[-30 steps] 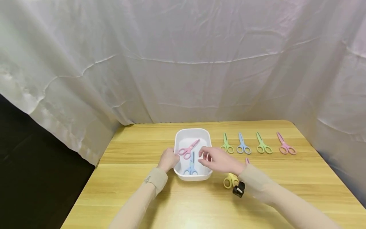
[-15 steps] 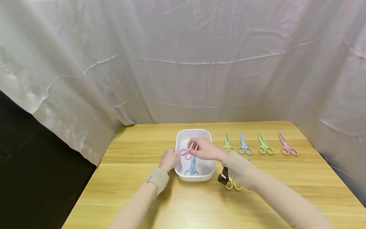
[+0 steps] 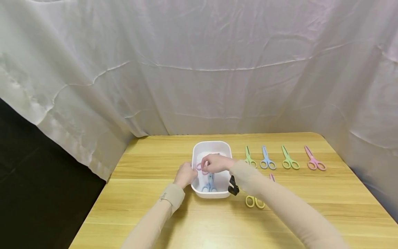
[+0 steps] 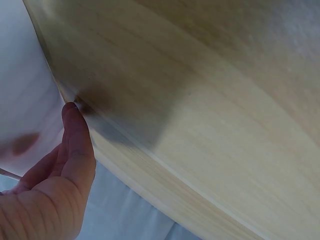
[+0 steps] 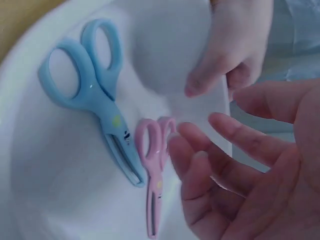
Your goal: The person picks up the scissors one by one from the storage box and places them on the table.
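A white plastic tray stands on the wooden table. My left hand grips its left wall, thumb inside and fingers outside. Within the tray lie blue scissors and pink scissors, handles and blades resting on the bottom. Reaching in from the right, my right hand has its fingers curled at the pink scissors' handle. In the right wrist view, thumb and fingertip come together at one handle ring, partly covering it.
Green scissors, blue scissors, more green scissors and another pink pair lie in a row to the right. Yellow scissors and a pink blade are partly hidden by the right arm. A grey curtain hangs behind.
My right hand has moved left from the tray's right side to the pink scissors' handle, and its fingers have drawn together there. The left hand keeps its place on the tray.
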Demonstrator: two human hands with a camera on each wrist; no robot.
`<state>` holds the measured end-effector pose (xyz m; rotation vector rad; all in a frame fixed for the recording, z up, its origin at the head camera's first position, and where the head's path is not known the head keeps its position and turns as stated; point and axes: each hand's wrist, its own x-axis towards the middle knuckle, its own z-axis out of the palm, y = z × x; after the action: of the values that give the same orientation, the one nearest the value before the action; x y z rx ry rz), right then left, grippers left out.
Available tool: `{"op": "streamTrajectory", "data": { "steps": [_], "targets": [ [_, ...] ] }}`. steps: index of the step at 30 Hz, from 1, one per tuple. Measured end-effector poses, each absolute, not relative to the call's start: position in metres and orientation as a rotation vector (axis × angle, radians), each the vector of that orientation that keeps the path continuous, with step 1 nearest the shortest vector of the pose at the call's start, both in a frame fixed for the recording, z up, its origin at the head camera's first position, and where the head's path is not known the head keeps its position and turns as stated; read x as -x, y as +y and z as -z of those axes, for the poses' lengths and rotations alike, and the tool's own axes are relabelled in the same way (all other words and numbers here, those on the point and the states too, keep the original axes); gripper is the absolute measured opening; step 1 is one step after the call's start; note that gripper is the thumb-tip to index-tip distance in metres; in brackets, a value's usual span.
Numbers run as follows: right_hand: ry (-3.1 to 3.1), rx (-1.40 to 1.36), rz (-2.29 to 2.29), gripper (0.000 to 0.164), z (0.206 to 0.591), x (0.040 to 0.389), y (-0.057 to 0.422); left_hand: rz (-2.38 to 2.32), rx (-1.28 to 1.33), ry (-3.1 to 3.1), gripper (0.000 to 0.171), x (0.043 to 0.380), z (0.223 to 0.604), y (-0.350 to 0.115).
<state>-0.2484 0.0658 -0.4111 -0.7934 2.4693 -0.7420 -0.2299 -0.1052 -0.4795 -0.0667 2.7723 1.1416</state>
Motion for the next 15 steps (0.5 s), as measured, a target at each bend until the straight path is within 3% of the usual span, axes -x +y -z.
{"op": "streamTrajectory", "data": {
  "steps": [11, 15],
  "targets": [
    [2.311, 0.605, 0.500, 0.012, 0.418, 0.246, 0.051, -1.130, 0.068, 2.782, 0.028, 0.230, 0.478, -0.104],
    [2.303, 0.501, 0.611, 0.014, 0.418, 0.236, 0.054, -1.113, 0.070, 2.787, 0.025, 0.230, 0.478, -0.103]
  ]
}}
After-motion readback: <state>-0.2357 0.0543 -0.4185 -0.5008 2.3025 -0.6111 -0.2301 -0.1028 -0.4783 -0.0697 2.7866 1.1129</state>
